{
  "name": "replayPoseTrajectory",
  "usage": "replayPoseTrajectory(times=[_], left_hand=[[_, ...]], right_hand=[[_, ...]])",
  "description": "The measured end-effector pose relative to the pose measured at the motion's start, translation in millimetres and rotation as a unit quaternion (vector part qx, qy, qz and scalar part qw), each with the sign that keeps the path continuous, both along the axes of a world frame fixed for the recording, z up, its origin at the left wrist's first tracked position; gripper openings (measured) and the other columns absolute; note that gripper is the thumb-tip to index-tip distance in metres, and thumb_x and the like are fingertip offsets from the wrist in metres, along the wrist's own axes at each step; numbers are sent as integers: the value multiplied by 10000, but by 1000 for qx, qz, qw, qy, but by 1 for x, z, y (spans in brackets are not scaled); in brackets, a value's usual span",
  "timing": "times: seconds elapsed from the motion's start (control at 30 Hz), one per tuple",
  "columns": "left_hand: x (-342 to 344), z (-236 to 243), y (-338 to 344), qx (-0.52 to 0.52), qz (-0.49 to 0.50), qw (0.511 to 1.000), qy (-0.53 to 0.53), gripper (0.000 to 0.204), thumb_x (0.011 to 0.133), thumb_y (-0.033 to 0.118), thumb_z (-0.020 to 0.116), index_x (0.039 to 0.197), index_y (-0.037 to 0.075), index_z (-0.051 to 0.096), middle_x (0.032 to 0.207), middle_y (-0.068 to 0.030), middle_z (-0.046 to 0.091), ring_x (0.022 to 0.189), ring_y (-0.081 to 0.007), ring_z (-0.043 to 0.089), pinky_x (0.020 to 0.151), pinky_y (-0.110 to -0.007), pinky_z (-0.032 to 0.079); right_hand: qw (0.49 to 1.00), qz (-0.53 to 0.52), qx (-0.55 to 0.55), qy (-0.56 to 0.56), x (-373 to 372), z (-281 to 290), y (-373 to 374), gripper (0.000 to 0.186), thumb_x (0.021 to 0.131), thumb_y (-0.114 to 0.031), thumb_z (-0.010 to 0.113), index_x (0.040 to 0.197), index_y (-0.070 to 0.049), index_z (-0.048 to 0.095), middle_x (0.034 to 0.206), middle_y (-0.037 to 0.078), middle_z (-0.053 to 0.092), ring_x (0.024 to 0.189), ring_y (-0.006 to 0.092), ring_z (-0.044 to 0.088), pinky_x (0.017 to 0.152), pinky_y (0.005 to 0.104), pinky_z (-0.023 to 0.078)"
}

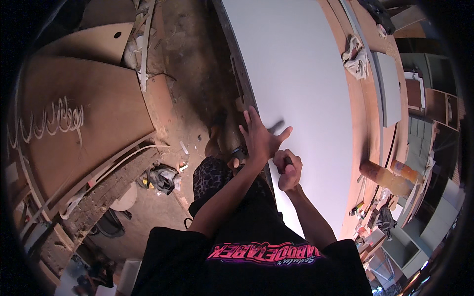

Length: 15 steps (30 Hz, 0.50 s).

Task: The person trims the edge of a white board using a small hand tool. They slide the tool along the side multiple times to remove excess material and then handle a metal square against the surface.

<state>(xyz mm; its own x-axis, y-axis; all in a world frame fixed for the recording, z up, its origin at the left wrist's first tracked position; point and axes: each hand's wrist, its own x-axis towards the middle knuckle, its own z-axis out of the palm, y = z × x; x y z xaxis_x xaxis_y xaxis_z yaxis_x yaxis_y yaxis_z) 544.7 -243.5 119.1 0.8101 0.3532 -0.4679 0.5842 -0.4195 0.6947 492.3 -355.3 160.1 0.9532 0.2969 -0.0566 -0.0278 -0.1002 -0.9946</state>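
A large white panel (306, 84) lies in front of me, its dark left edge running away from my body. Over that edge my left hand (260, 139) is open, fingers spread wide and thumb pointing right; it holds nothing. My right hand (290, 170) is closed in a fist just right of the left wrist, above the panel's near part. A dark bit shows between its fingers, too small to make out. Whether the right hand touches the panel I cannot tell. A shadow falls on the white surface beside the left thumb.
Right of the panel, a wooden bench (363, 108) carries a crumpled cloth (355, 58) and a grey-white board (387, 89). Two orange-labelled bottles (385, 177) lie nearer me. On the left, a brown sheet (89, 98) bears a coiled pale strip (59, 118). Scraps litter the floor (182, 64).
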Motion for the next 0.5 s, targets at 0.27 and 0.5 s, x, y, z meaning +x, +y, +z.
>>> replayPoseTrajectory(times=[0.27,0.5], left_hand=[[-27,-8,-13,20,2,1000,-2,1299,661,677,758,1510,-114,173,1542,-295,308,1518,-334,120,1215,-541,72],[-44,-29,-23,-55,-8,998,7,1335,637,743,717,1503,-123,185,1541,-291,310,1516,-361,107,1197,-601,68]], right_hand=[[997,9,-32,-64,-13,-15,-1,730,944,-708,337,730,-20,450,590,15,428,523,112,385,493,290,266],[997,16,-49,-55,-28,-25,-5,659,961,-638,357,775,-15,469,606,11,410,567,117,371,513,298,284]])
